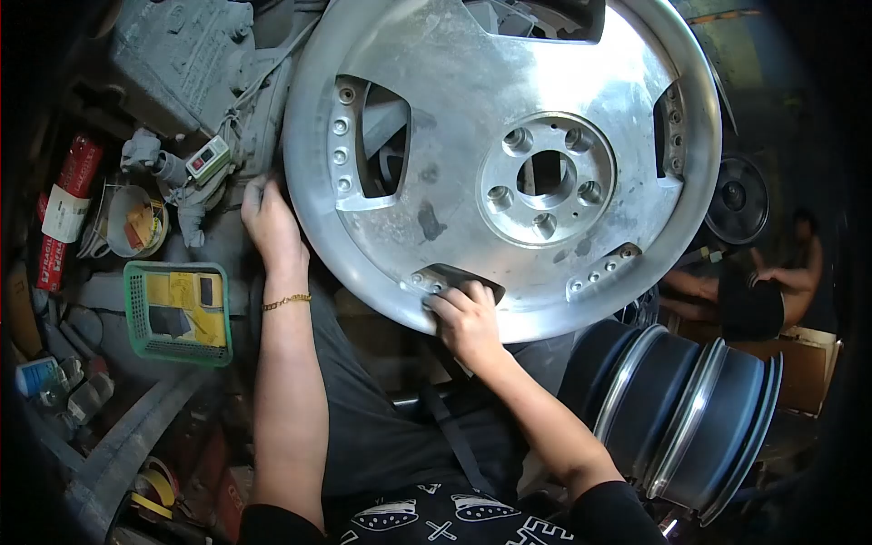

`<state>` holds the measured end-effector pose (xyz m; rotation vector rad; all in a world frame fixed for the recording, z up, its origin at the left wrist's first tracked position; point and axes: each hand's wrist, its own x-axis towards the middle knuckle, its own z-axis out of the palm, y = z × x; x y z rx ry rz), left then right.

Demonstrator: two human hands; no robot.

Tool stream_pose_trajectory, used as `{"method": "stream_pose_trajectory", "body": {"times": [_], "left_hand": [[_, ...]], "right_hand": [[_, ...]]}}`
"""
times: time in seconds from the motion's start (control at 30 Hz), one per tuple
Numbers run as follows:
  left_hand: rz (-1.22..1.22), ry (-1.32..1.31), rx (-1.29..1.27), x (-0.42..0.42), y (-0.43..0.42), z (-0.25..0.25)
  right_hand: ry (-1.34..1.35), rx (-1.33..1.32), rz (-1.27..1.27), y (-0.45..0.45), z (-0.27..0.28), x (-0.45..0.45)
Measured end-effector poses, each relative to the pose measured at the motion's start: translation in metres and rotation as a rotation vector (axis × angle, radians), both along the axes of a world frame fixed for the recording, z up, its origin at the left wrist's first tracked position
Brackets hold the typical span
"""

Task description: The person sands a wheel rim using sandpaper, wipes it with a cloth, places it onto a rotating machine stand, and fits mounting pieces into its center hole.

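A large silver wheel rim (454, 82) with a round hub and five bolt holes fills the upper middle. My right hand (466, 322) is at the rim's lower edge, by a dark cut-out window; its fingers are bent and blurred, and anything between them is hidden. Left of the rim, my left hand (270, 222) rests near a grey machine surface beneath the switch box, its fingers curled and their tips partly hidden. A gold bracelet (286, 302) circles my left wrist.
A green basket (134, 313) holds yellow packets. Near it are a round tub (136, 222), a red box (80, 168) and a push-button switch (208, 159). Wheel barrels (677, 409) stand at lower right. Another person (795, 272) sits at the far right.
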<state>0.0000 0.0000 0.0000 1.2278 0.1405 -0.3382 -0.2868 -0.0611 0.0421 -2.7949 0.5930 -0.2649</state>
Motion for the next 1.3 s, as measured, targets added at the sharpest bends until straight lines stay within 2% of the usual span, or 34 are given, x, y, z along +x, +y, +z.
{"method": "stream_pose_trajectory", "body": {"times": [0.07,0.1,0.2,0.3,0.43,0.67,0.8,0.93,1.03,1.07,1.1,1.17,1.23,1.3], "left_hand": [[-0.061,0.074,-0.063,-0.01,-0.003,0.012],[-0.069,-0.092,-0.023,0.041,0.007,0.029],[-0.088,-0.065,-0.042,0.032,0.004,0.024],[-0.008,-0.049,0.006,0.026,0.007,0.011],[-0.039,-0.015,-0.044,0.002,-0.002,0.003],[0.018,-0.033,0.004,0.01,0.001,-0.003],[-0.023,0.035,-0.062,0.001,-0.002,0.013],[0.058,-0.096,0.012,0.004,0.005,0.01],[0.14,-0.196,0.211,-0.008,0.031,0.043],[0.098,-0.274,0.195,-0.02,0.042,0.058],[0.053,-0.351,0.178,-0.036,0.05,0.071],[-0.241,-0.454,0.223,-0.088,0.071,0.095],[-0.718,-0.72,0.442,-0.139,0.083,0.12],[-1.042,-0.166,0.307,-0.183,0.088,0.134]], "right_hand": [[-0.044,-0.001,-0.009,0.005,0.014,0.026],[-0.245,0.03,-0.006,0.017,-0.018,0.085],[-0.132,0.031,-0.047,0.014,-0.01,0.055],[-0.043,-0.01,-0.084,0.006,-0.003,0.018],[-0.112,-0.009,-0.048,0.008,-0.001,0.043],[0.02,-0.086,-0.069,-0.001,0.006,-0.007],[-0.104,0.001,-0.051,0.008,0.0,0.04],[-0.025,0.021,-0.087,0.011,0.016,0.021],[-0.22,0.215,-0.27,0.019,0.05,-0.019],[-0.282,0.345,-0.332,0.022,0.06,-0.033],[-0.292,0.595,-0.488,0.033,0.065,-0.046],[-0.417,1.259,-0.817,0.048,0.068,-0.064],[-0.564,1.526,-0.842,0.061,0.072,-0.065],[-0.602,1.682,-0.762,0.072,0.063,-0.071]]}}
